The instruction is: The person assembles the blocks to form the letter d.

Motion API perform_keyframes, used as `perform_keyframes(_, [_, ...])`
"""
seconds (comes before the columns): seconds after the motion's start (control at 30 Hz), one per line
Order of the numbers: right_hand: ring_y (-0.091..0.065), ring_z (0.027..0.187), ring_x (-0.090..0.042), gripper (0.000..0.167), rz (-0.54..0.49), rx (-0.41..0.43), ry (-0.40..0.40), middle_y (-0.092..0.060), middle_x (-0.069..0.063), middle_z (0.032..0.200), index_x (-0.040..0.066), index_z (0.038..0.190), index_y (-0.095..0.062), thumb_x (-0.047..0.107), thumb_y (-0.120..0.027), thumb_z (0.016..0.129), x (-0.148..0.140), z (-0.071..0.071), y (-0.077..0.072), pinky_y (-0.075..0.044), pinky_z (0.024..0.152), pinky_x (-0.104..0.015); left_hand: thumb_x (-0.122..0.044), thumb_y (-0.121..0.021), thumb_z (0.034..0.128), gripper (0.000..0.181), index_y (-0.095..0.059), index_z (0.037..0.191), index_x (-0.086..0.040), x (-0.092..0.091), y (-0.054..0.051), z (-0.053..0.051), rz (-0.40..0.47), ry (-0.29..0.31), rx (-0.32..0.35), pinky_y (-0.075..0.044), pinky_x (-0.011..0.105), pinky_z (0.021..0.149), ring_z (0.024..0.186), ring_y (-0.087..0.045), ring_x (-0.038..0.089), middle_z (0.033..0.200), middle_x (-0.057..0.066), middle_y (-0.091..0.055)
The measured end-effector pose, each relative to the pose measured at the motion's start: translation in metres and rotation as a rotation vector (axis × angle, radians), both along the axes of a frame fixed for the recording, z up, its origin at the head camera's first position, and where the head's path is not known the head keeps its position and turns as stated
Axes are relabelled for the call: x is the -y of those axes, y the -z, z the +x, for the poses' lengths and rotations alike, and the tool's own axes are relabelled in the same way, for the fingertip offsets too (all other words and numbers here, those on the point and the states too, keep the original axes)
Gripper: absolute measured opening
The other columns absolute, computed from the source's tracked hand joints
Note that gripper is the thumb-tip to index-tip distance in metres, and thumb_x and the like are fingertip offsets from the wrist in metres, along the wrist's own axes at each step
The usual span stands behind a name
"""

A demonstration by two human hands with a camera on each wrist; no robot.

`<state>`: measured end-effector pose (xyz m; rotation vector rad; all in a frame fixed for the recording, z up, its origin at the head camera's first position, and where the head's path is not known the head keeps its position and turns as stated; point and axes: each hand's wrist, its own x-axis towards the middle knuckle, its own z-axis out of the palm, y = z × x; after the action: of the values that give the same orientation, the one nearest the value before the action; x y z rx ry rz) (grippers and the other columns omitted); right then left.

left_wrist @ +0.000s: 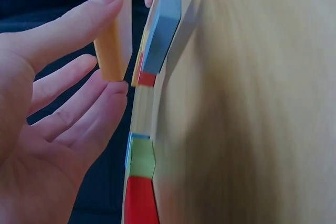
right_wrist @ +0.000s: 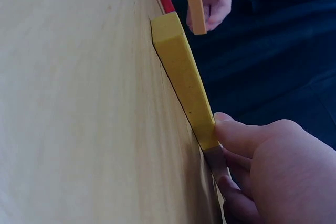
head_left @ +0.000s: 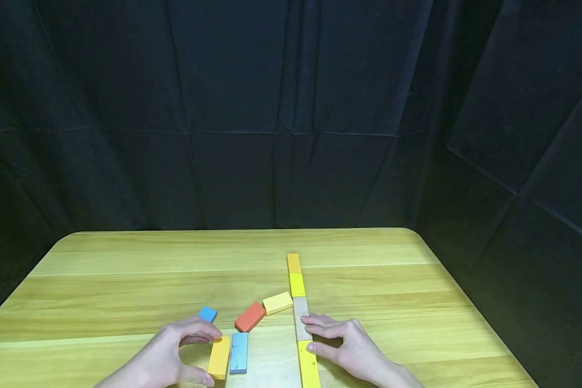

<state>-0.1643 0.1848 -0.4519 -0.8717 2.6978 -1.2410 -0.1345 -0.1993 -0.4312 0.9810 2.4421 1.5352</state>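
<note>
My left hand (head_left: 167,350) pinches an orange-yellow block (head_left: 219,357) between thumb and fingertips. In the left wrist view that block (left_wrist: 113,51) is held up off the table. My right hand (head_left: 351,347) rests along the right side of a straight row of blocks. Its fingertips touch a grey block (head_left: 300,318), and its thumb touches the near yellow block (head_left: 309,366). Farther along the row lie another yellow block (head_left: 297,284) and an orange block (head_left: 293,263). Just right of the held block is a blue block (head_left: 239,353).
A red block (head_left: 250,317) and a pale yellow block (head_left: 278,303) slant towards the row. Another blue block (head_left: 207,313) is partly hidden behind my left hand. The left wrist view shows a green block (left_wrist: 142,157) and a red block (left_wrist: 140,199). Dark curtains surround the wooden table (head_left: 393,291).
</note>
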Motion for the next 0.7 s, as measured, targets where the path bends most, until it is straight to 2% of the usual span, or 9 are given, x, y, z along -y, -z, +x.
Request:
perform_keyframes(0.13, [-0.056,0.132,-0.022,0.043,0.007,-0.012,0.000,-0.063,0.015,0.134,0.019,0.124,-0.071,0.047,-0.069,0.091,0.000,0.000,0.000,-0.045,0.110,-0.034,-0.025,-0.090,0.0734,0.050,-0.065,0.115,-0.013,-0.006,0.007,0.000,0.023,0.102,-0.156,-0.056,0.026,0.089,0.103,-0.064,0.007,0.111,0.002,-0.066])
perform_keyframes(0.2, [-0.056,0.132,-0.022,0.043,0.013,-0.014,0.001,-0.063,0.015,0.134,0.019,0.124,-0.071,0.047,-0.069,0.091,0.000,0.000,0.000,-0.045,0.110,-0.035,-0.022,-0.090,0.0737,0.047,-0.065,0.113,-0.014,-0.008,0.010,0.000,0.029,0.139,-0.194,-0.057,0.027,0.086,0.101,-0.063,0.007,0.109,0.000,-0.065])
perform_keyframes(0.33, [-0.055,0.132,-0.022,0.044,0.033,-0.015,0.005,-0.062,0.015,0.135,0.018,0.125,-0.071,0.047,-0.069,0.091,0.001,0.000,-0.002,-0.045,0.110,-0.037,-0.022,-0.087,0.0773,0.040,-0.065,0.110,-0.015,-0.013,0.012,0.000,0.037,0.206,-0.182,-0.057,0.027,0.083,0.100,-0.060,0.005,0.107,-0.002,-0.061])
perform_keyframes(0.43, [-0.055,0.133,-0.023,0.046,0.050,-0.012,0.006,-0.061,0.015,0.136,0.017,0.125,-0.071,0.047,-0.068,0.092,0.002,0.000,-0.003,-0.045,0.110,-0.041,-0.022,-0.086,0.0789,0.033,-0.066,0.105,-0.016,-0.016,0.013,0.002,0.034,0.220,-0.173,-0.056,0.025,0.081,0.098,-0.057,0.002,0.103,-0.004,-0.059])
perform_keyframes(0.57, [-0.054,0.133,-0.025,0.046,0.064,0.002,0.009,-0.061,0.015,0.136,0.016,0.126,-0.070,0.048,-0.067,0.092,0.002,0.001,-0.005,-0.044,0.110,-0.044,-0.022,-0.084,0.0791,0.024,-0.068,0.096,-0.018,-0.022,0.014,0.004,0.013,0.206,-0.207,-0.054,0.021,0.074,0.092,-0.056,-0.003,0.094,-0.006,-0.056])
perform_keyframes(0.7, [-0.053,0.134,-0.025,0.047,0.066,0.015,0.011,-0.060,0.015,0.137,0.017,0.126,-0.070,0.049,-0.067,0.092,0.002,0.002,-0.006,-0.044,0.110,-0.045,-0.020,-0.083,0.0777,0.017,-0.068,0.084,-0.015,-0.028,0.017,0.008,-0.005,0.184,-0.208,-0.053,0.018,0.067,0.085,-0.057,-0.006,0.087,-0.006,-0.055])
